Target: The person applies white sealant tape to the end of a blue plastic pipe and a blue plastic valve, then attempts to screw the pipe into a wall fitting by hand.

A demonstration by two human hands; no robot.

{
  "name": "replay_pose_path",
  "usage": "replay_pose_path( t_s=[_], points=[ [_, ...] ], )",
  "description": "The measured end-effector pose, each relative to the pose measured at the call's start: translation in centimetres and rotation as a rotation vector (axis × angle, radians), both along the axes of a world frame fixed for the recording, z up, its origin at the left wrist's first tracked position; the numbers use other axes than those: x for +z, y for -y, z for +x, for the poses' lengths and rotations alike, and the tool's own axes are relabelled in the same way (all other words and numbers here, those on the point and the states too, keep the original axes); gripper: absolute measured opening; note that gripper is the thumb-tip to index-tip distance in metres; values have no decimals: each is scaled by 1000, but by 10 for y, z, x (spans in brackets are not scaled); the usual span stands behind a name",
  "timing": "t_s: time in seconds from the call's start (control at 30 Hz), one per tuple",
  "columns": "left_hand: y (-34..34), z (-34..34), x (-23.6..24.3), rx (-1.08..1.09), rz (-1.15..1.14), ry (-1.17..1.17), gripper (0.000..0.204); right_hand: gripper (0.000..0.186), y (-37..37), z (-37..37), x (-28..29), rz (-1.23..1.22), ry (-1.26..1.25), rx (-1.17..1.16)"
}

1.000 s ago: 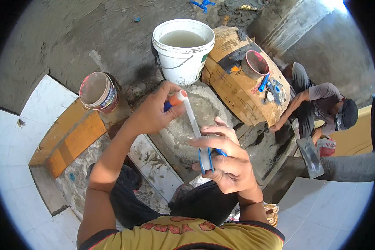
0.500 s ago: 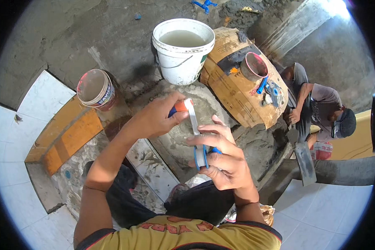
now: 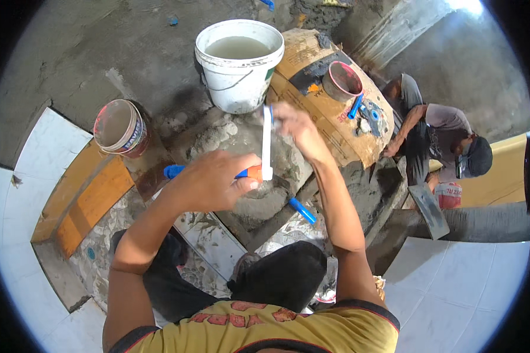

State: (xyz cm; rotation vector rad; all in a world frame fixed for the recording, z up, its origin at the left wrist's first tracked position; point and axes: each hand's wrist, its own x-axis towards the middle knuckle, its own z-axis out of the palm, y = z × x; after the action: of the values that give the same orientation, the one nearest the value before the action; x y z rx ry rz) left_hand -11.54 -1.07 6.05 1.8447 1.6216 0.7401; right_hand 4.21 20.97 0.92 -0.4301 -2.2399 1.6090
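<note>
My left hand point(image 3: 215, 179) is closed round a blue pipe fitting with an orange end point(image 3: 254, 173). White thread seal tape point(image 3: 267, 144) runs from that end, stretched straight up to my right hand point(image 3: 297, 126). Motion blurs the right fingers, which hold the tape's roll, mostly hidden with a bit of blue rim showing. A blue knobbed piece point(image 3: 174, 171) sticks out left of my left hand; whether it belongs to the held fitting I cannot tell. Below my hands lies a short blue pipe point(image 3: 302, 210).
A white bucket of cloudy water point(image 3: 239, 70) stands ahead, a smaller pail point(image 3: 119, 126) to the left. On cardboard point(image 3: 312, 112) sit a reddish pot point(image 3: 343, 81) and blue fittings point(image 3: 371, 115). At right a person point(image 3: 447, 132) crouches near a flat trowel point(image 3: 429, 210). Wet cement surrounds the spot.
My right hand has moved up and away, drawing out a longer strip of tape. My left hand has turned and lowered, and the short blue pipe has come into clear view.
</note>
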Motion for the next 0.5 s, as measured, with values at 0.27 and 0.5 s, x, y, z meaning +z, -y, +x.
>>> replay_pose_path(
  t_s=[0.27,0.5],
  points=[
    [-7,-36,-5,314,269,143,22,25,110,60,-28,188,162,2],
    [-14,-25,-18,380,246,-126,32,21,129,53,73,616,-79,-42]
  ],
)
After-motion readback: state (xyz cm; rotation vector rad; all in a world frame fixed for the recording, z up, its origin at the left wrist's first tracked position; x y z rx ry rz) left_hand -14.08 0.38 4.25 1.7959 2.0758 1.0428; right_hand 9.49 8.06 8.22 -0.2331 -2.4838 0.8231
